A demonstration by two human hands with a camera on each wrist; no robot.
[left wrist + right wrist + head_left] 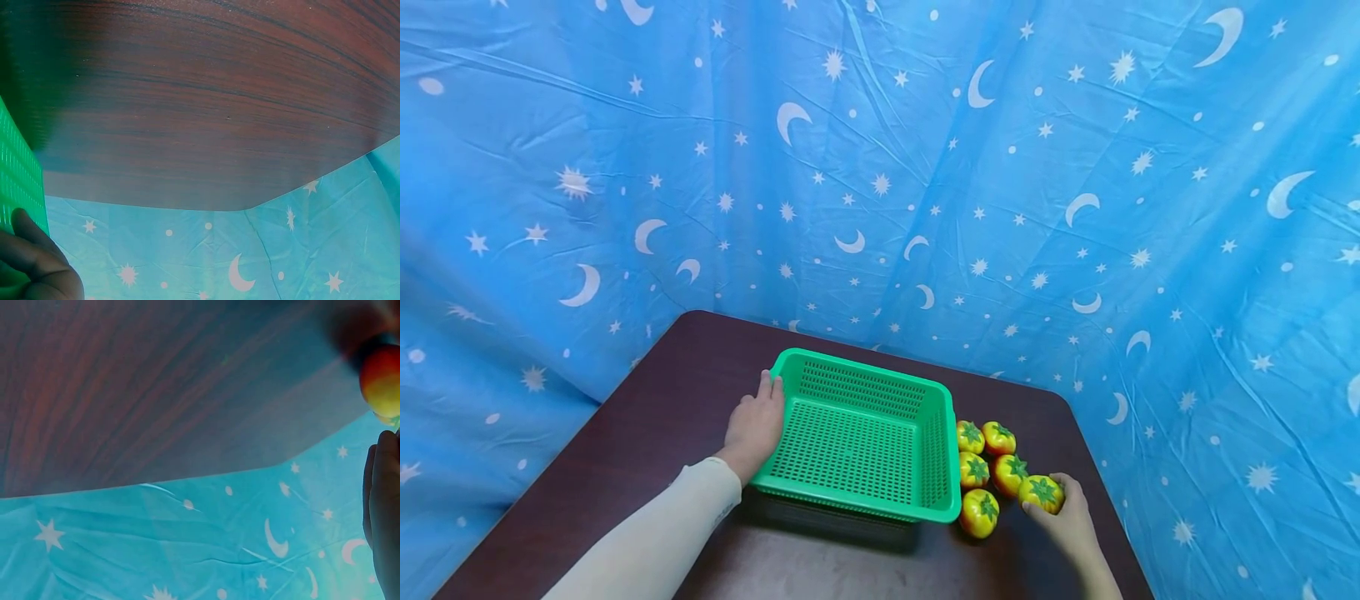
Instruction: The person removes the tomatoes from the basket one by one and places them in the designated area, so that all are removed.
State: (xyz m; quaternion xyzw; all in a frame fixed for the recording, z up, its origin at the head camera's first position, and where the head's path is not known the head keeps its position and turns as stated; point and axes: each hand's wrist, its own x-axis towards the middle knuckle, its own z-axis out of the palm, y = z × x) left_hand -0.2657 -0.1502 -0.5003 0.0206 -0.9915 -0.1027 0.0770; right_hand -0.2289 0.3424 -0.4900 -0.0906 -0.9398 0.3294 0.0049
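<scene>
My left hand (757, 423) grips the left rim of a green plastic basket (865, 504) with slotted walls, and nothing lies inside it. In the left wrist view, fingers (44, 259) show against the basket's wall. My right hand (1071, 521) holds a yellow-red tomato (1042, 493) with a green star-shaped top, its thumb and fingers on either side. Beside the basket's right wall sit several more such tomatoes (979, 513), the held one at the right end of the group. At the right edge of the right wrist view, a tomato (381, 381) shows above the fingers.
Everything stands on a dark brown wooden table (647, 433) with rounded far corners. A blue curtain (880, 217) with white moons and stars hangs behind the table and along its sides.
</scene>
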